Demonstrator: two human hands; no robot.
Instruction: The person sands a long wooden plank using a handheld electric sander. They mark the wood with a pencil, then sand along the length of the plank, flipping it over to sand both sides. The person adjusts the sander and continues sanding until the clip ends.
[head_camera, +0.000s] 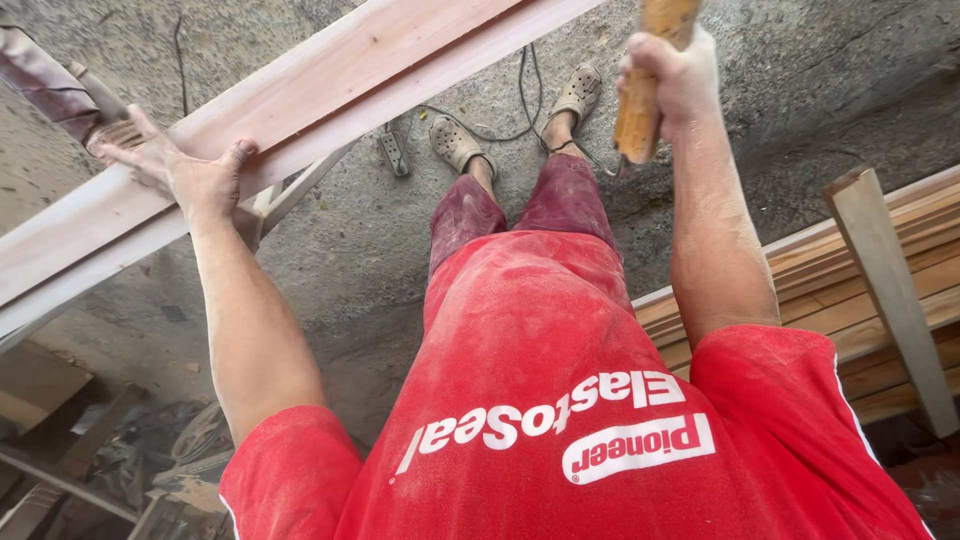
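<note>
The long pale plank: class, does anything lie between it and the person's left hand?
Nothing visible does. The left hand lies flat, palm down, directly on the long pale plank, fingers spread. The right hand grips a wooden handle, apart from the plank.

I take this for a rough carpentry workshop. The landmark is the long pale plank (300, 95) running slantwise across the upper left. Under it I see a bare concrete floor (800, 90), grey and dusted with sawdust. Just right of the plank, on that floor, lies a power strip (394, 152) with a black cord (524, 90) looping away. Far right of the plank sits a stack of sawn boards (860, 290), with a single batten (890, 300) leaning across it. Below the plank, in the lower left corner, I make out a dim heap of offcuts and scrap (150, 450). Red dust coats the clothing in view.
</note>
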